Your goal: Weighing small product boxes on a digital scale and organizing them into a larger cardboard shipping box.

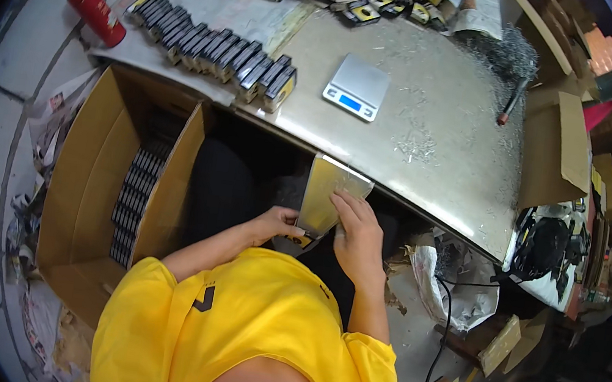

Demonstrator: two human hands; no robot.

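Observation:
A flat yellowish tray-like panel (323,193) with a pale far rim stands over my lap, against the table's front edge. My left hand (276,223) is closed at the panel's lower left edge, with its thumb and fingers curled there. Just below that edge, a small black and yellow box (302,241) shows in part, next to my left thumb; I cannot tell whether the hand grips the box or the panel. Stretched fingers of my right hand (355,224) lie on the panel's right side.
On the table (293,44) stand a silver digital scale (357,84), a row of small boxes (209,49), a heap of boxes (359,7) and a pile of thin metal pieces (494,57). A carton (83,202) with packed boxes stands left; a red can (97,13) lies behind it.

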